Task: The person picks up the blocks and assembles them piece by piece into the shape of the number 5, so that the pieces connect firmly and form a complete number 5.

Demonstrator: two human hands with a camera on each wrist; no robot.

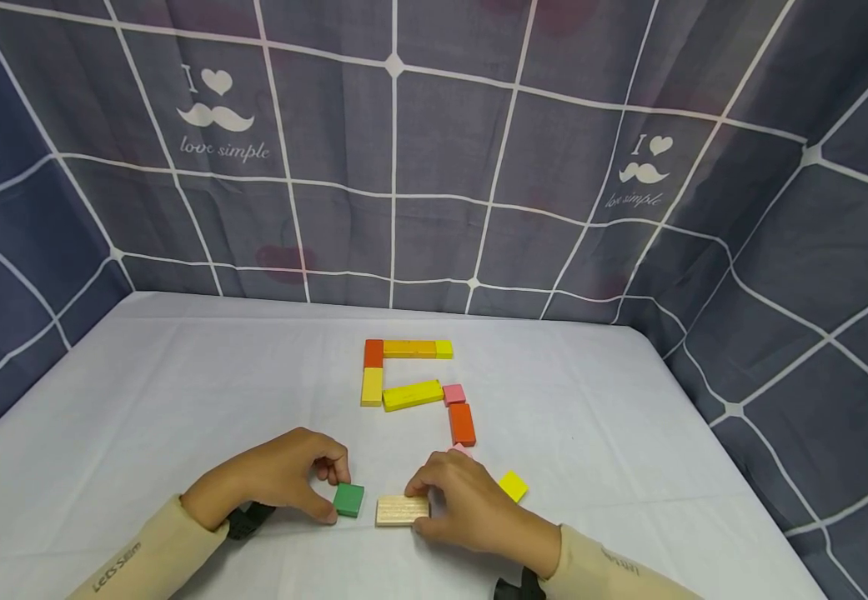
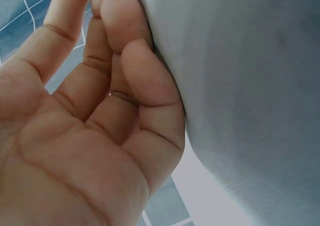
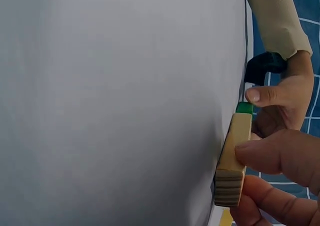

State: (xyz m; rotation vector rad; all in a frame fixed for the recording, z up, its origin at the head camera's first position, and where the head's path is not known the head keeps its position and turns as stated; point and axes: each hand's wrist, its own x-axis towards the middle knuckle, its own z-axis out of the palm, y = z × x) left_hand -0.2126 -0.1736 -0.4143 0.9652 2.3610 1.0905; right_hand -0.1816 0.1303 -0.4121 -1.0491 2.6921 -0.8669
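Observation:
My left hand (image 1: 283,471) pinches a small green block (image 1: 348,500) between thumb and forefinger, low over the white cloth. Just to its right, my right hand (image 1: 474,504) grips a plain wooden block (image 1: 396,511) by its right end, thumb at the near side and finger at the far side. A small gap separates the two blocks in the head view. From the right wrist, the wooden block (image 3: 236,141) shows its grooved end, with the green block (image 3: 245,107) beyond it. The left wrist view shows curled fingers (image 2: 152,75) by the cloth; the green block is hidden there.
Beyond my hands, orange, yellow and pink blocks form a bent line, including an orange block (image 1: 462,425) and a yellow block (image 1: 413,395). A pink block (image 1: 461,450) is partly covered by my right hand. Another yellow block (image 1: 514,486) lies beside that hand. A checked curtain (image 1: 434,133) surrounds the table.

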